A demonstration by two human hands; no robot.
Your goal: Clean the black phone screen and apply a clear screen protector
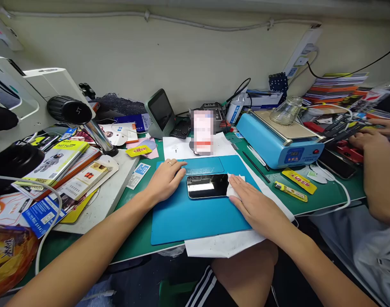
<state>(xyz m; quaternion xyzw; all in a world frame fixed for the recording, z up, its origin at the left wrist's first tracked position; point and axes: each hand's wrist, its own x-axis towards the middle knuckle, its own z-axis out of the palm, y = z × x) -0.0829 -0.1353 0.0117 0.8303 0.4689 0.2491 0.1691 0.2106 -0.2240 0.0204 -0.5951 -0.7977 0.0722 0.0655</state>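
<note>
A smartphone point(209, 186) with a dark, glossy screen lies face up on a blue mat point(195, 221). My right hand point(250, 202) presses a white wipe point(232, 194) onto its right end, fingers stretched over the cloth. What lies beneath the palm is hidden. To the left of the phone, my left hand point(167, 181) rests on the mat with nothing visible in it, a ring on one finger. Its fingertips reach towards a clear, phone-shaped outline point(205, 165) just behind the phone.
A blue heated plate machine point(279, 143) carries a glass jar point(287, 111) at right. Near it lie a black stick point(256, 167) and yellow packets point(290, 192). Boxes point(54, 164) and a microscope stand point(99, 132) crowd the left. A co-worker's hands point(374, 136) are at far right.
</note>
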